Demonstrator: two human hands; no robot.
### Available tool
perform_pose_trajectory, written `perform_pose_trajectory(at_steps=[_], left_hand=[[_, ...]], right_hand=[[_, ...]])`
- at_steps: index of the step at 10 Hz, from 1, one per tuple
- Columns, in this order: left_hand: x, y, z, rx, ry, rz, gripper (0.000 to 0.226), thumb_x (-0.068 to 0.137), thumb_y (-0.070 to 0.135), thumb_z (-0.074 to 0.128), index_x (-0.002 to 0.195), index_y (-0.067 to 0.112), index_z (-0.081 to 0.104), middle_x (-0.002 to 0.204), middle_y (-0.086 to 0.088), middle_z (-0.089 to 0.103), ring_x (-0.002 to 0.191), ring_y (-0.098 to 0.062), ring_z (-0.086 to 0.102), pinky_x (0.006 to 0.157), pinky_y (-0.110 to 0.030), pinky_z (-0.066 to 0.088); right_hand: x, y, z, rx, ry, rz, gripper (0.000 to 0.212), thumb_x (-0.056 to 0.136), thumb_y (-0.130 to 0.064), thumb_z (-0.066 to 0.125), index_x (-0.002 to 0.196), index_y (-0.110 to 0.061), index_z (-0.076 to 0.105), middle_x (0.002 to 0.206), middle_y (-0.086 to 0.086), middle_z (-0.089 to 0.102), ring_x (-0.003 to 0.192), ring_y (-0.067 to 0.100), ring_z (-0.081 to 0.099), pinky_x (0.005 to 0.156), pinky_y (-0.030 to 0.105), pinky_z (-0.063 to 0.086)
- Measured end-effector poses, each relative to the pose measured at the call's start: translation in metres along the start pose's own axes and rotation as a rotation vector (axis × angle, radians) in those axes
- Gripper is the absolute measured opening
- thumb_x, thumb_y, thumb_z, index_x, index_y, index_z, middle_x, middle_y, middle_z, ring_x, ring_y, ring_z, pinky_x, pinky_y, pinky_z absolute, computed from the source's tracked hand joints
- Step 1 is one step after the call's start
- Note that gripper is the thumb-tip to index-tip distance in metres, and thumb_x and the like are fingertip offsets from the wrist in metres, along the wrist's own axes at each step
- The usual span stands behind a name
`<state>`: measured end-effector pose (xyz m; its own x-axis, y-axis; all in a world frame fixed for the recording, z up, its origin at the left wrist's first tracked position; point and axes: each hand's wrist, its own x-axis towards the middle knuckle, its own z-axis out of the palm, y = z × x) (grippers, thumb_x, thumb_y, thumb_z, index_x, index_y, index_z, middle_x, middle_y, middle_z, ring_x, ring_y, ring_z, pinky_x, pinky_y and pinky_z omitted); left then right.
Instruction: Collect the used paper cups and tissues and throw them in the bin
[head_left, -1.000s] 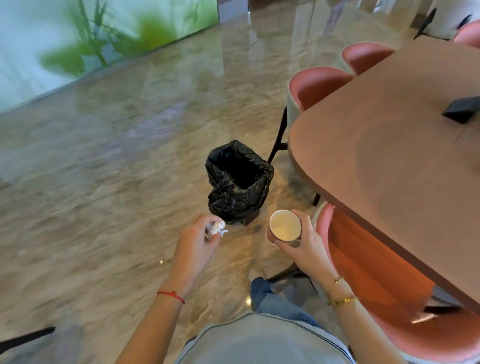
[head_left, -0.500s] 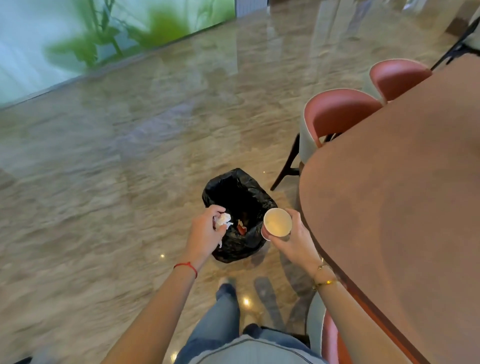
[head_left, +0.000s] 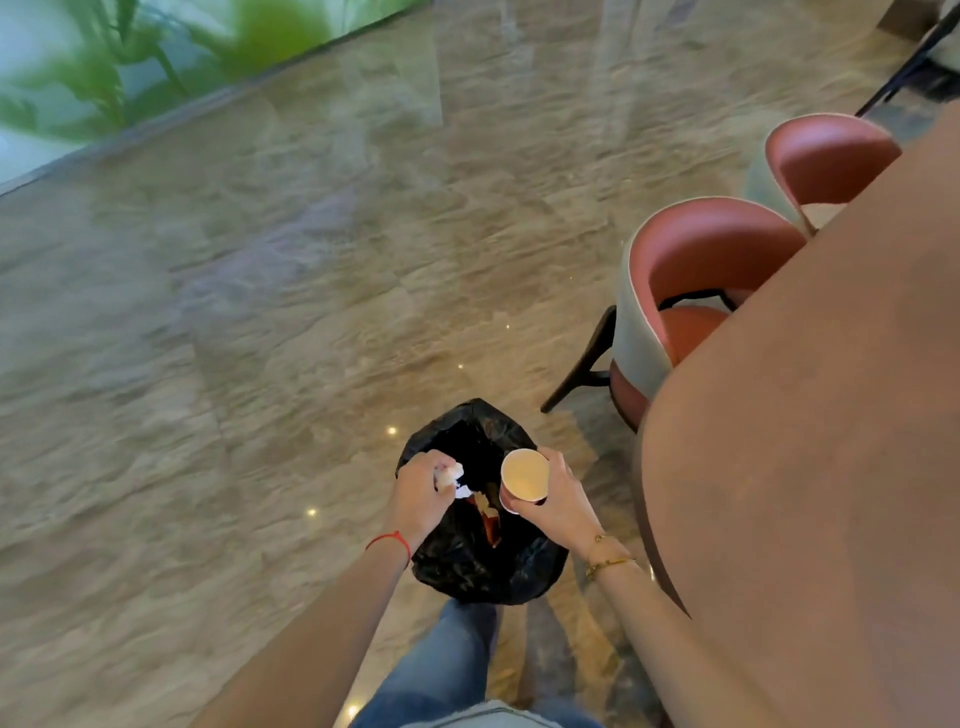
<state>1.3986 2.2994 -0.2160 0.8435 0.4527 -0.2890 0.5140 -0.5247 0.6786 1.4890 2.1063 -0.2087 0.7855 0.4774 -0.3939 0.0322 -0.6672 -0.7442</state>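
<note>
A small bin lined with a black bag (head_left: 467, 566) stands on the floor right in front of my feet. My left hand (head_left: 422, 493) is over its left rim, closed around a crumpled white tissue (head_left: 450, 475). My right hand (head_left: 558, 501) holds an upright, empty paper cup (head_left: 524, 475) above the bin's right side. Some brown and red scrap (head_left: 485, 512) lies inside the bag.
A brown round-edged table (head_left: 805, 441) fills the right side, close to my right arm. Two pink chairs (head_left: 691, 291) are tucked against it beyond the bin. Glossy marble floor (head_left: 260, 338) stretches left and ahead to a glass wall with blurred plants (head_left: 130, 67).
I have stepped closer to the bin. Both hands have moved forward from in front of it to directly above its opening, still holding the tissue and the cup.
</note>
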Motion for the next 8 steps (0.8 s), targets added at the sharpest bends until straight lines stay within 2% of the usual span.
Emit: perform_pose_trajectory(at_steps=[1,2,3,4,5,6,7,8], left_hand=[[0.034,-0.009,-0.010,-0.026,-0.047,-0.026,0.026,0.085,0.006,0.065,0.100,0.027,0.060,0.110,0.007,0.060,0.098,-0.012,0.060,0.078,-0.019,0.049],[0.059,-0.017,-0.016,-0.065,-0.121,-0.025,0.027,0.086,0.012,0.066,0.103,0.032,0.058,0.113,0.010,0.058,0.103,-0.010,0.058,0.080,-0.013,0.043],[0.074,-0.024,-0.024,-0.033,-0.179,-0.049,0.029,0.089,0.013,0.062,0.115,0.026,0.060,0.122,0.007,0.058,0.113,-0.012,0.056,0.088,-0.020,0.046],[0.080,-0.029,-0.032,0.008,-0.192,-0.039,0.030,0.092,0.015,0.059,0.121,0.023,0.059,0.128,0.005,0.058,0.119,-0.012,0.055,0.095,-0.028,0.047],[0.079,-0.029,-0.047,0.067,-0.186,0.004,0.032,0.094,0.020,0.056,0.125,0.026,0.056,0.130,0.008,0.057,0.123,-0.010,0.052,0.094,-0.026,0.047],[0.071,-0.024,-0.063,0.093,-0.147,0.042,0.034,0.095,0.025,0.055,0.129,0.029,0.052,0.132,0.010,0.055,0.116,-0.011,0.055,0.089,-0.025,0.046],[0.052,-0.012,-0.081,0.130,-0.073,0.093,0.034,0.095,0.028,0.056,0.129,0.030,0.051,0.135,0.012,0.052,0.092,-0.019,0.063,0.082,-0.032,0.051],[0.034,-0.004,-0.094,0.122,0.045,0.138,0.036,0.094,0.028,0.058,0.130,0.029,0.052,0.135,0.011,0.052,0.104,-0.015,0.061,0.084,-0.025,0.047]], right_hand=[[0.034,-0.011,0.009,-0.005,-0.037,0.058,0.081,0.075,-0.041,0.078,0.136,-0.023,0.029,0.135,0.006,0.044,0.113,0.024,0.050,0.091,0.033,0.046],[0.061,-0.013,0.015,-0.034,-0.069,0.123,0.089,0.076,-0.038,0.077,0.145,-0.019,0.023,0.142,0.008,0.040,0.125,0.027,0.046,0.099,0.036,0.042],[0.079,-0.014,0.014,-0.074,-0.116,0.185,0.095,0.078,-0.035,0.076,0.150,-0.018,0.016,0.150,0.009,0.033,0.136,0.027,0.038,0.106,0.039,0.037],[0.087,-0.015,0.009,-0.093,-0.114,0.195,0.088,0.082,-0.037,0.073,0.150,-0.020,0.020,0.152,0.007,0.031,0.138,0.024,0.034,0.109,0.039,0.036],[0.084,-0.024,-0.003,-0.138,-0.097,0.128,0.073,0.086,-0.042,0.065,0.146,-0.025,0.028,0.150,0.000,0.032,0.138,0.018,0.031,0.110,0.036,0.035],[0.073,-0.032,-0.017,-0.192,-0.026,-0.008,0.062,0.088,-0.043,0.061,0.142,-0.029,0.034,0.145,-0.007,0.037,0.135,0.013,0.030,0.110,0.032,0.032],[0.056,-0.048,-0.036,-0.231,0.069,-0.144,0.057,0.089,-0.039,0.062,0.140,-0.028,0.038,0.138,-0.009,0.042,0.131,0.008,0.031,0.107,0.022,0.028],[0.041,-0.054,-0.051,-0.243,0.161,-0.241,0.054,0.088,-0.034,0.064,0.137,-0.026,0.043,0.133,-0.009,0.046,0.128,0.005,0.032,0.105,0.017,0.024]])
